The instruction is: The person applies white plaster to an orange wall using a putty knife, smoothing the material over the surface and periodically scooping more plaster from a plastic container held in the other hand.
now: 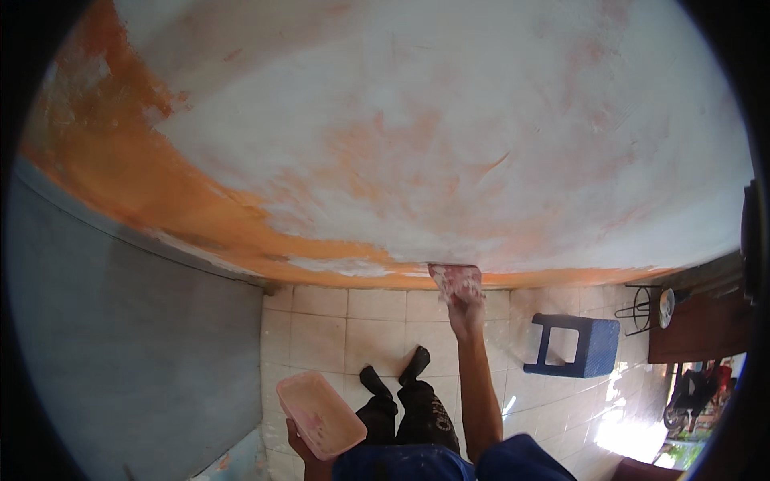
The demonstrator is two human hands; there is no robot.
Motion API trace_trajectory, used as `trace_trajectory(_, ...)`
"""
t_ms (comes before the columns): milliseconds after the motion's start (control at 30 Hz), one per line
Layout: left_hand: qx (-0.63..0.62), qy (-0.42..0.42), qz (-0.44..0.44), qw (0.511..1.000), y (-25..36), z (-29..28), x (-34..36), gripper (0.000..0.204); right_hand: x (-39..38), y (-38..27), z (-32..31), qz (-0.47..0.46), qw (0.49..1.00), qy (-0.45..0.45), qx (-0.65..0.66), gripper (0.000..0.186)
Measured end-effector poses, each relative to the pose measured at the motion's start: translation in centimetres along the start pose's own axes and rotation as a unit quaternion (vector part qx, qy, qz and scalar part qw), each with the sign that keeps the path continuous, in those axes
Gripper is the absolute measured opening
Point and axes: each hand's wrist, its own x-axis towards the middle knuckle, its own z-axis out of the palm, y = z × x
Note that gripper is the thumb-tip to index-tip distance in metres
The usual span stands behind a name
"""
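My right hand grips a reddish, putty-smeared spreader, its broad edge at the wall near the bottom of the white coating. The wall is patchy white and pink over orange paint, with an orange band along its foot and down the left. At the lower left, my left hand holds a pale pink rectangular tray with some pinkish residue inside, near my legs.
Beige floor tiles lie below. A grey wall rises on the left. A blue plastic stool is at the right, near a stand fan, brown furniture and a motorbike by a bright doorway.
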Motion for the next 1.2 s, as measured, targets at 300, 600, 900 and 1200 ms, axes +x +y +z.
trace_trajectory(300,0.015,-0.009,-0.024,1.000,-0.9,1.3,2.0,0.061,0.3,3.0,-11.1,0.117,0.987,0.093,-0.065,0.039)
trace_trajectory(600,-0.018,-0.030,-0.015,0.999,0.3,-0.8,1.3,0.058,7.5,3.0,0.0,0.074,0.994,0.059,-0.058,0.018)
trace_trajectory(900,-0.022,-0.037,-0.006,0.999,0.8,-1.9,0.6,0.059,-0.9,-1.3,2.4,-0.020,1.000,-0.004,0.001,0.038)
trace_trajectory(1200,-0.024,-0.033,-0.004,0.999,0.8,-1.3,1.1,0.061,-7.3,0.9,-1.6,0.081,0.995,0.058,-0.020,0.047)
